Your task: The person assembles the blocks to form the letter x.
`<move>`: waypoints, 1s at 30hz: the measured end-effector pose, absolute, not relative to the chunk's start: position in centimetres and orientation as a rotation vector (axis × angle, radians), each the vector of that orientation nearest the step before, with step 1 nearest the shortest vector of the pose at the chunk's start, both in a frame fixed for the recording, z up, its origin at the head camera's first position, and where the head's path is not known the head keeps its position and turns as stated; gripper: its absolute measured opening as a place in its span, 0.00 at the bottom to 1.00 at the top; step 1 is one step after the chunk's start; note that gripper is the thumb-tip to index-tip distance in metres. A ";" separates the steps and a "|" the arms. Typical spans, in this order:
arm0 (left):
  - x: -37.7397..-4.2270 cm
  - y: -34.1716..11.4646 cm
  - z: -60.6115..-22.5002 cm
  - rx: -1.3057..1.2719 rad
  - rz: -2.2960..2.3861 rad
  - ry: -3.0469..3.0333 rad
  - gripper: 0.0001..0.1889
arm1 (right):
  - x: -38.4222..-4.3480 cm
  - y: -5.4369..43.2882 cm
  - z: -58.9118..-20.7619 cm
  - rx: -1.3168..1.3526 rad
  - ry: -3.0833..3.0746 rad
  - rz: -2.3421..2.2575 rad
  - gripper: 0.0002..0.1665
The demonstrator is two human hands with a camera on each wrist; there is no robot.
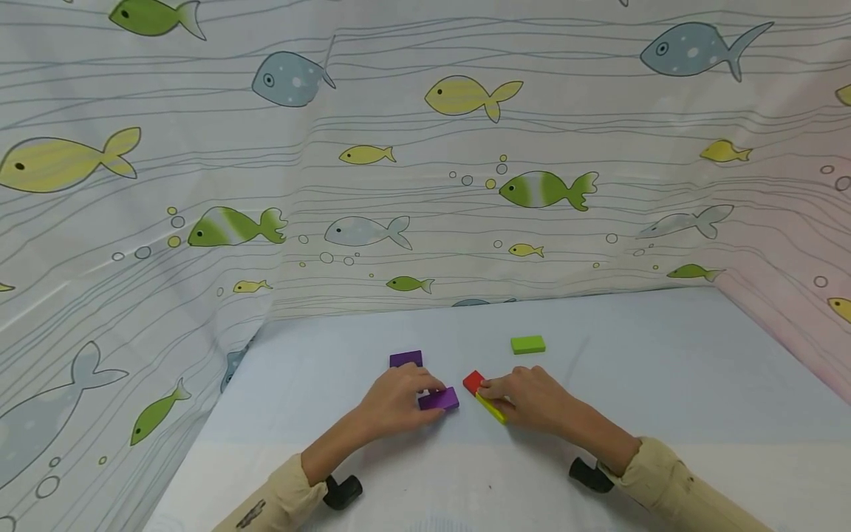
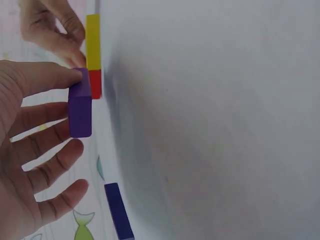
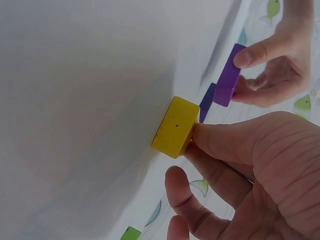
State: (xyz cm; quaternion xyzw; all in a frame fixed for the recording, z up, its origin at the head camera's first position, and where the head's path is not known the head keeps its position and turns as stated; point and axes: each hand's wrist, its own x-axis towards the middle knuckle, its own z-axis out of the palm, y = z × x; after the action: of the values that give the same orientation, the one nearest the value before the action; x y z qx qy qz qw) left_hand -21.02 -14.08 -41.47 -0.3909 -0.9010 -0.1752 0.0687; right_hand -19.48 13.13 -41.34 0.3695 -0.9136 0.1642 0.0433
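Over the pale desk (image 1: pixel 651 362), the left hand (image 1: pixel 401 401) pinched a purple rectangular block (image 1: pixel 439 400), the right hand (image 1: pixel 535 399) a yellow rectangular block (image 3: pixel 174 126) against a red block (image 1: pixel 473 380); uneven pressure could have parted them.

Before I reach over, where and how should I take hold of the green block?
Probably pinch the green block by its long near and far sides, from above: it lies flat on the table, its top uncovered and near side free.

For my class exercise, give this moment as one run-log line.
left hand: pinches purple block; right hand: pinches yellow block; beside yellow: red block; on table: green block
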 end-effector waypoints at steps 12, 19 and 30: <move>-21.2 -12.7 -42.0 -1.105 -0.515 -2.741 0.15 | -19.5 13.1 -41.2 1.161 -2.765 0.503 0.17; -21.4 -12.3 -42.4 -1.088 -0.493 -2.726 0.14 | -19.4 13.1 -41.2 1.159 -2.762 0.491 0.16; -21.5 -11.5 -41.7 -1.071 -0.436 -2.753 0.13 | -19.4 13.1 -41.1 1.151 -2.764 0.502 0.16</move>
State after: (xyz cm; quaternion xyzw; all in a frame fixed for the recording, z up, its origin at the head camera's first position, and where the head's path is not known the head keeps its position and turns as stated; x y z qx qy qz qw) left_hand -21.54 -11.47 -41.72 -0.3575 -0.9192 -0.1454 0.0777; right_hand -19.40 13.11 -41.08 0.3786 -0.9092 0.1650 0.0527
